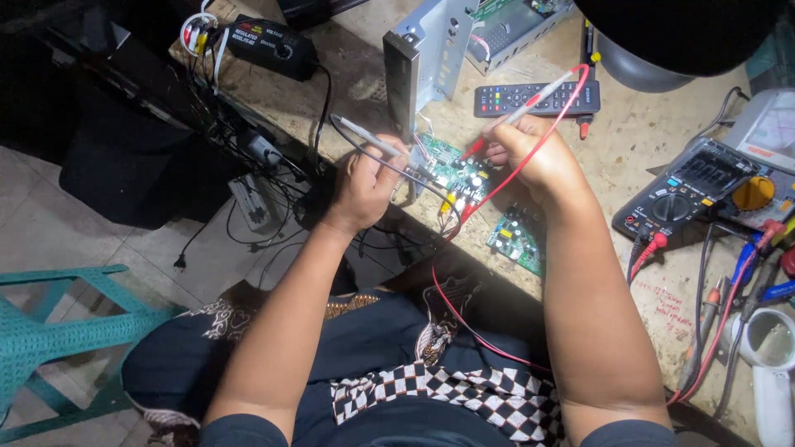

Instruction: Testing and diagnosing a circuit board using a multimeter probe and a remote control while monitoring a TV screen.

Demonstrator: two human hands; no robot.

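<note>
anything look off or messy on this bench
Nothing looks broken or spilled. One green board hangs over the bench edge. A metal case stands on its side. Left hand and right hand hold probes on the middle board.

Taking the green circuit board (pixel 454 175) at the bench edge as our mark, we saw a dark multimeter (pixel 687 194) well to its right, its oblong screen (pixel 714 171) black and unlit. Far up and left of the board lay a black power adapter (pixel 269 45) bearing a label (pixel 248 36) in red and white print. Right of the multimeter, a pale grey panel (pixel 774 128) showed reddish marks, too blurred for us to make out.
</note>
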